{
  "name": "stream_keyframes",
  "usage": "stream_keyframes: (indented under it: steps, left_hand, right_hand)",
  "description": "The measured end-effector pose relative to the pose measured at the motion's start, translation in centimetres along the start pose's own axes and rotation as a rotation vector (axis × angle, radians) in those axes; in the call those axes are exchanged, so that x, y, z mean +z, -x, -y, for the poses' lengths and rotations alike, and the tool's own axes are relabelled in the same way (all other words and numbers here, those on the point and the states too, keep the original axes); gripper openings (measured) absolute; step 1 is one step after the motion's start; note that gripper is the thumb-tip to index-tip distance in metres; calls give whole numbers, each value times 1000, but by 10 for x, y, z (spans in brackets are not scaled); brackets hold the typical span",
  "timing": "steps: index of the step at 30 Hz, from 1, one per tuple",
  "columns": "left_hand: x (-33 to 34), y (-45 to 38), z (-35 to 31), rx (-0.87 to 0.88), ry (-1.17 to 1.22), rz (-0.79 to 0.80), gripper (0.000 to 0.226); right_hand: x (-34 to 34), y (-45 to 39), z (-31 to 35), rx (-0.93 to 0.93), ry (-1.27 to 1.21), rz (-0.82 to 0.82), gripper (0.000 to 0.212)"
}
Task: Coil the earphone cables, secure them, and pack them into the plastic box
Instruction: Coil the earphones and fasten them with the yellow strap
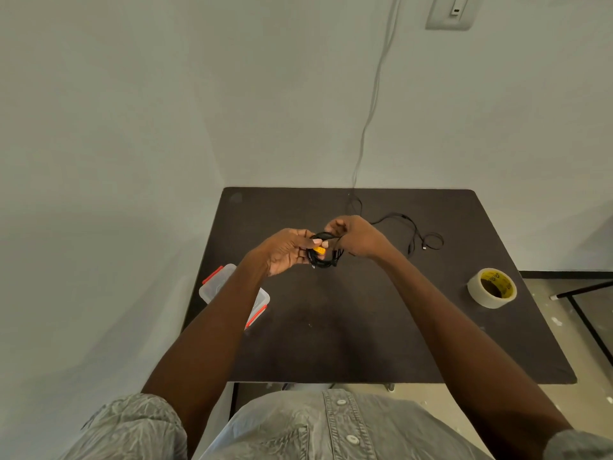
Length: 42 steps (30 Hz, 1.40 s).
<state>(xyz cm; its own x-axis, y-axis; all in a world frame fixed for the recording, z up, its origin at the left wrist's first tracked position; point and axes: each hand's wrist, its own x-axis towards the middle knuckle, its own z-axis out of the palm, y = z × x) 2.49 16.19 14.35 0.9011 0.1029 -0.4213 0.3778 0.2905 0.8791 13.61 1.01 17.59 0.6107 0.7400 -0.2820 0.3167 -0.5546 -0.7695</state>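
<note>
Above the middle of the dark table, both hands hold a coiled black earphone cable. My left hand grips the coil's left side, thumb over a small yellow tag or tape piece on it. My right hand pinches the coil's top right part. A second black earphone cable lies loose on the table behind my right hand. The clear plastic box with red clips stands at the table's left edge, partly hidden under my left forearm.
A roll of clear tape with a yellow core lies flat near the table's right edge. A white cord runs down the wall to the table's back. Walls close in on the left and behind. A black metal frame stands on the floor at right.
</note>
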Motion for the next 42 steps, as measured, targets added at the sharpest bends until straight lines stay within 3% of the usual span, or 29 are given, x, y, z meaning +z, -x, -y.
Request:
stream_keyframes:
  steps: [2,4,9,16,22,28,31,42]
  left_hand:
    - [2,-1,3,17,22,-63,11]
    - [3,-2,4,31,50,-129,16]
    - [4,-8,5,49,101,-228,28]
    - [4,-17,7,59,82,-319,21]
    - [9,-14,5,73,131,-302,22]
    - [11,-15,7,101,48,-319,13]
    - [13,-15,7,94,7,-323,9]
    - [16,-10,5,71,71,-224,6]
  right_hand:
    - [-2,2,1,21,18,11,42]
    - [-4,4,3,25,101,40,47]
    - [-5,4,13,39,204,110,27]
    - [-9,2,12,12,244,72,16]
    - [-11,2,6,-7,132,66,12]
    - [-25,5,-2,75,-298,188,21]
    - [-32,7,-5,70,-391,226,15]
    - [-31,2,-18,89,-377,159,17]
